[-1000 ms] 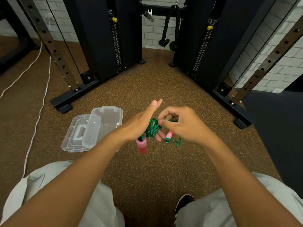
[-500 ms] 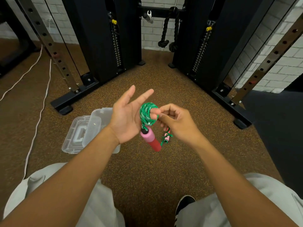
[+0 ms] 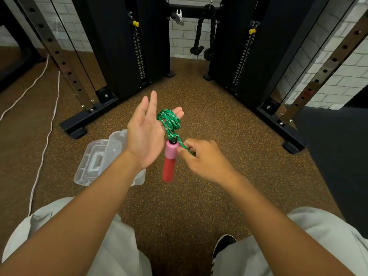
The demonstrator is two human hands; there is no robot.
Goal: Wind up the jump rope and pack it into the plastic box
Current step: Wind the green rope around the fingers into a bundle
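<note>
The green jump rope (image 3: 169, 120) is wound in loops round the thumb of my left hand (image 3: 146, 132), whose palm faces up with the fingers straight. A pink and red handle (image 3: 169, 161) hangs from the loops beside the palm. My right hand (image 3: 203, 158) pinches the loose green strand just right of the handle's pink top. The second handle is hidden. The clear plastic box (image 3: 115, 148) lies on the floor below and left of my left wrist, partly covered by my forearm, with its lid (image 3: 91, 162) beside it.
Black cable machine columns (image 3: 127, 46) and base feet (image 3: 79, 128) stand ahead on both sides. A black rope attachment (image 3: 203, 36) hangs at the back. A white cord (image 3: 45, 136) runs along the speckled brown floor on the left. My knees and a shoe (image 3: 223, 248) are below.
My left hand has turned palm up and lifted. My right hand has dropped from the loops to beside the handle, pulling the strand down. The handle now hangs straight.
</note>
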